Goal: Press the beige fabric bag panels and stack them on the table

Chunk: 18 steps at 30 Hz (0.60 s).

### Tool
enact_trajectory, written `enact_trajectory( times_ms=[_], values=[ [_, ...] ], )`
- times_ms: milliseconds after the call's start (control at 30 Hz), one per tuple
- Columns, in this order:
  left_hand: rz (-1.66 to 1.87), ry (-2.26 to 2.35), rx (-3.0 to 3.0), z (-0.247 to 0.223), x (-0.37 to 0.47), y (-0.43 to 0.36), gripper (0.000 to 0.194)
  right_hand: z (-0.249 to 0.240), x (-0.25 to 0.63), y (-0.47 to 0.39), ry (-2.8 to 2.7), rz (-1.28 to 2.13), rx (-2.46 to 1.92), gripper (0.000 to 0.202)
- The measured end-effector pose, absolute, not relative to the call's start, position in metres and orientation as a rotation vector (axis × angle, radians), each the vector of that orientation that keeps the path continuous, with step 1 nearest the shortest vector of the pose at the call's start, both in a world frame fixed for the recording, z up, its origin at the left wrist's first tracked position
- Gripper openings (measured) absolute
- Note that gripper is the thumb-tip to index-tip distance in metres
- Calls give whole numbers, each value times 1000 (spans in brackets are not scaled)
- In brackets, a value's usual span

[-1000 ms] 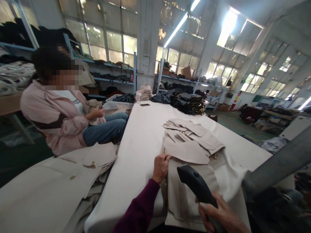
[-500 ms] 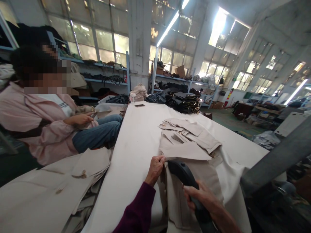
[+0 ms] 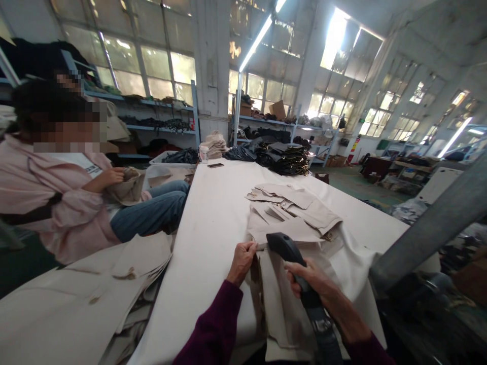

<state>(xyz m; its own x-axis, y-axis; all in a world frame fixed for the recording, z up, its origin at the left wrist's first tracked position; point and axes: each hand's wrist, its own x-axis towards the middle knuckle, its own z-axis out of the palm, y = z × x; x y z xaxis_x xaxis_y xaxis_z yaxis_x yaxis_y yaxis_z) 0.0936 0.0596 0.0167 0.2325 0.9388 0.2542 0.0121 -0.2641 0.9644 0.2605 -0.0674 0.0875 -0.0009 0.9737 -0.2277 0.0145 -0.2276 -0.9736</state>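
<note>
Left hand (image 3: pixel 241 259) pinched beige panel (image 3: pixel 300 231) at edge; right hand (image 3: pixel 314 280) gripped black handheld tool (image 3: pixel 286 248). Panel lay on white desk (image 3: pixel 215 203), windows (image 3: pixel 155 63) and shelves (image 3: pixel 195 116) beyond. Since earlier frame, tool had shifted forward.

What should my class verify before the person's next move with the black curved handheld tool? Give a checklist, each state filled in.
1. Right hand wrapped around the black curved handheld tool: ok.
2. Left hand pinching the edge of the flat beige sheet piece: ok.
3. Tool's head apart from the left fingertips: ok, though close.
4. Tool's head touching the sheet piece: cannot tell.
5. Overlapping beige pieces squared into a neat pile: not ok, they lie at angles.
6. Dark rectangular phone away from both hands: ok, it lies farther along the white-covered table.
</note>
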Motion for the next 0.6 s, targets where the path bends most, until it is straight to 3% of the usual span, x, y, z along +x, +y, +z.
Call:
enact_trajectory(
  times_ms=[133, 333, 600],
  values=[
    [1228, 969, 1507, 13, 96, 62, 40, 99, 268, -74, -1078, 1376, -1363, 32],
    [1232, 965, 1513, 15, 96, 63, 39, 75, 261, -96, -1049, 1470, -1411, 31],
    [1243, 975, 1522, 17, 95, 59, 38, 80, 252, -68, -1128, 1370, -1404, 31]
  ],
)
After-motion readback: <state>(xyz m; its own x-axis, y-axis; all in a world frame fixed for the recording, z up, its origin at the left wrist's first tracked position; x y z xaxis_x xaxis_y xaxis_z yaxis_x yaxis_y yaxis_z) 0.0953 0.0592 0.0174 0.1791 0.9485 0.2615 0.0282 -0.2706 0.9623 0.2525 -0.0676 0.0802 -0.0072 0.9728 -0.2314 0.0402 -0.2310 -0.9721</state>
